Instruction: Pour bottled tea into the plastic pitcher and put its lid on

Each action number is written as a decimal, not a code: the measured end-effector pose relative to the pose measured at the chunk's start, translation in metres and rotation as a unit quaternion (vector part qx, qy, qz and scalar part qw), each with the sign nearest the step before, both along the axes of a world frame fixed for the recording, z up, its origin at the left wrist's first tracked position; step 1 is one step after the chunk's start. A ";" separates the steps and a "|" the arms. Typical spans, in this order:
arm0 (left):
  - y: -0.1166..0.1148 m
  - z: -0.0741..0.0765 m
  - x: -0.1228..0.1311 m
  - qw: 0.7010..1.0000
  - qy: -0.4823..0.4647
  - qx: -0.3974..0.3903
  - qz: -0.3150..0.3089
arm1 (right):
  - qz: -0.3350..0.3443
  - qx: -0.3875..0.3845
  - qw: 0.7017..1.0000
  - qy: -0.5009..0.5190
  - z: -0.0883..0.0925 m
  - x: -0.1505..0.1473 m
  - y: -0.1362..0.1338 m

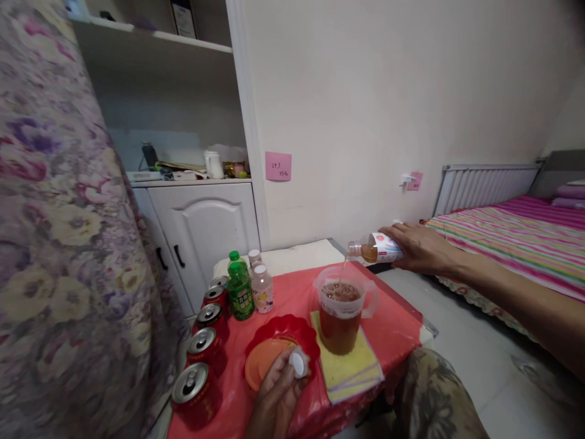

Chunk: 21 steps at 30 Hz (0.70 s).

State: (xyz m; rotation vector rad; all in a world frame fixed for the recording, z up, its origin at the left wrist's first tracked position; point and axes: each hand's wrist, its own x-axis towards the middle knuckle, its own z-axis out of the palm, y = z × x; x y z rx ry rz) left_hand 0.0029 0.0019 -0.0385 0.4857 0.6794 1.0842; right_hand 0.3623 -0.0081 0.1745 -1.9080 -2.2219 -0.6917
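Observation:
My right hand (414, 244) is wrapped round a labelled plastic drink bottle (369, 249), tipped nearly level with its mouth to the left. A thin stream of brown liquid runs from it into a clear plastic pitcher (340, 323) below. Brown drink with foam on top fills much of the pitcher, which stands on a folded yellow cloth (351, 378). Low in the middle, my left hand (278, 387) pinches a white bottle cap (298, 363) over a red scalloped dish (315, 347). An orange round lid (262, 360) lies in that dish.
Several opened red cans (196, 390) line the left edge of the red-covered table (292, 292). Behind them stand green bottles (241, 292) and clear bottles with pale caps (262, 291). A floral curtain (55, 213) hangs at left, and a bed (512, 225) is at right.

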 end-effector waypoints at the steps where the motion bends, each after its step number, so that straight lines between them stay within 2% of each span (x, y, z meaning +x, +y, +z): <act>1: 0.000 0.000 0.000 1.000 -0.002 0.001 -0.002 | 0.003 0.001 1.000 -0.002 0.001 0.000 0.000; 21: -0.001 -0.003 -0.002 1.000 0.002 0.001 -0.005 | 0.017 0.009 1.000 -0.012 0.002 0.006 -0.001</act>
